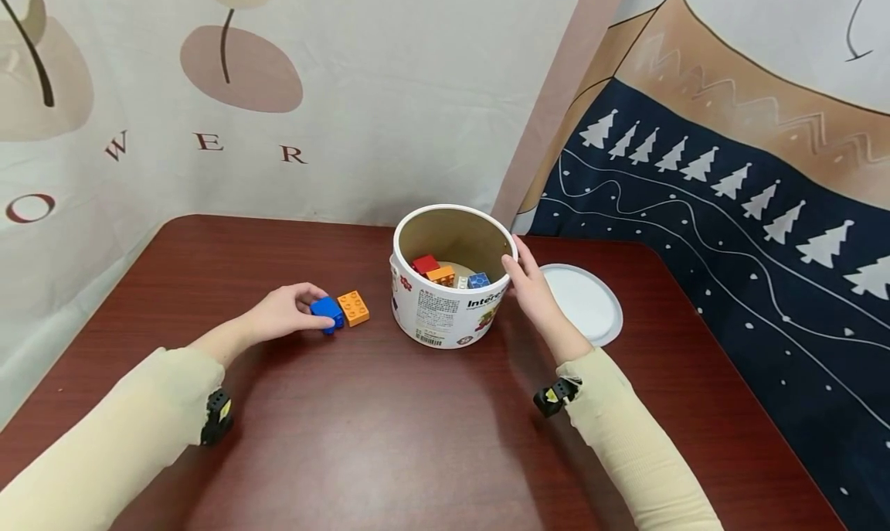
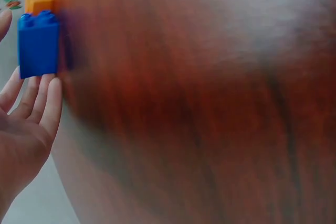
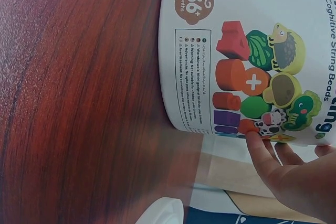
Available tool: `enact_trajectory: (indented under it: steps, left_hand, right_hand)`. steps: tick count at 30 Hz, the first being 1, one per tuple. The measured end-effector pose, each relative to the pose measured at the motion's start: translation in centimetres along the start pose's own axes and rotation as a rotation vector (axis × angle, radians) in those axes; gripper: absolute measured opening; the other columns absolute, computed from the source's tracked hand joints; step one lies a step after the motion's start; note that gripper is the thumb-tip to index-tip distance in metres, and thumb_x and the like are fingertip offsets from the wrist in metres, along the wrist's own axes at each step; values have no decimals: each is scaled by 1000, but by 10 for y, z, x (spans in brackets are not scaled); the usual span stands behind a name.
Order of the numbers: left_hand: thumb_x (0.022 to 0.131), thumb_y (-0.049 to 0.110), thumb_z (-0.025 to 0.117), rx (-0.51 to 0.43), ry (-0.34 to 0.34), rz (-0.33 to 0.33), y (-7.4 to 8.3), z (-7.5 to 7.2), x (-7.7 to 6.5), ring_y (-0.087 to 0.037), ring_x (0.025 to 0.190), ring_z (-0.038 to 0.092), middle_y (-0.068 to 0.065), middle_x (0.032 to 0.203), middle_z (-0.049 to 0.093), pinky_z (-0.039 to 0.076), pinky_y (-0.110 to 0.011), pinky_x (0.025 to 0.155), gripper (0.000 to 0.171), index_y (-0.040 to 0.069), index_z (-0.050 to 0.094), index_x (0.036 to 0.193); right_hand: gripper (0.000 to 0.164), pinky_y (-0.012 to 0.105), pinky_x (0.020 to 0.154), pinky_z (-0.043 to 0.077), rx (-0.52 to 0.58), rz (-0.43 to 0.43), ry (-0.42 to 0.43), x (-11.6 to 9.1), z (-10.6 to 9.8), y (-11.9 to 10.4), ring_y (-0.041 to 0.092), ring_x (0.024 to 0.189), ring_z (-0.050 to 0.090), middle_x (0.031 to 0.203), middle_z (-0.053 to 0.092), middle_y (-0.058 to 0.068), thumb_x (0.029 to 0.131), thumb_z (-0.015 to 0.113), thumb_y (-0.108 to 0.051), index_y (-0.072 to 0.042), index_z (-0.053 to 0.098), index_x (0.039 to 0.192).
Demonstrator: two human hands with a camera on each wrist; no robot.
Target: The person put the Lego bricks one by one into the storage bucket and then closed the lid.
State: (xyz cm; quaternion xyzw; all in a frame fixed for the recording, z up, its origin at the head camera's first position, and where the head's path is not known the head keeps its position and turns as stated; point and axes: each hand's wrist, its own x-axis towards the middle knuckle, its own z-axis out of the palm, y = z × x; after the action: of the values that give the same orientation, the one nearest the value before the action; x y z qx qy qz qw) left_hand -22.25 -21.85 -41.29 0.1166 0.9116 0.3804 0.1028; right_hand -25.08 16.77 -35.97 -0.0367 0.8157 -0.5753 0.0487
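My left hand (image 1: 285, 314) is at the left of the table, its thumb and fingers about a blue toy building brick (image 1: 327, 308). In the left wrist view this blue brick (image 2: 38, 45) shows studs on one end, and the fingertips touch its other end. Right beside it lies an orange brick (image 1: 354, 308) with its studs up. A white printed tub (image 1: 445, 314) stands without its lid at the middle back. Red, orange, white and blue bricks (image 1: 478, 280) lie inside it. My right hand (image 1: 531, 287) holds the tub's right side by the rim, fingers along the outer wall.
The tub's white round lid (image 1: 584, 303) lies flat on the table to the right of the tub, partly behind the right forearm. The dark red wooden table (image 1: 389, 438) ends at a pale printed cloth (image 1: 389, 90) behind and a dark blue patterned cloth (image 1: 695, 229) at right.
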Motion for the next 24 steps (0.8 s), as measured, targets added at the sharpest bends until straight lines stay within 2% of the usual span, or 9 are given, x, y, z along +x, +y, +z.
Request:
enact_trajectory:
  steps: [3,9,14,24]
  left_hand:
    - [80,35,73,15,8,11,-1,3,0,-24,91,57,-21,113,59,50,-30,76,57,-1,52,118]
    - [81,33,71,17,-16,9,-2,3,-1,-27,95,56,-24,117,57,51,-35,79,56,-1,52,121]
    - [84,34,68,9,-23,-1,-1,-3,0,-27,96,56,-22,117,59,51,-32,78,57,-1,52,125]
    - [88,34,64,-60,33,19,23,-28,9,-27,98,54,-21,117,59,50,-30,79,54,2,50,130]
  right_hand:
    - [57,52,102,40,6,2,2,0,0,-1,42,127,42,147,32,20,100,39,-32,-23,14,151]
    - [57,54,102,38,4,9,2,-1,0,-1,42,128,41,148,30,19,101,38,-30,-22,13,151]
    - [57,54,103,38,5,9,-1,0,0,0,43,128,40,148,30,20,101,38,-29,-21,12,151]
    - [57,53,102,40,2,14,4,0,0,0,41,127,43,147,32,19,100,39,-33,-23,14,151]
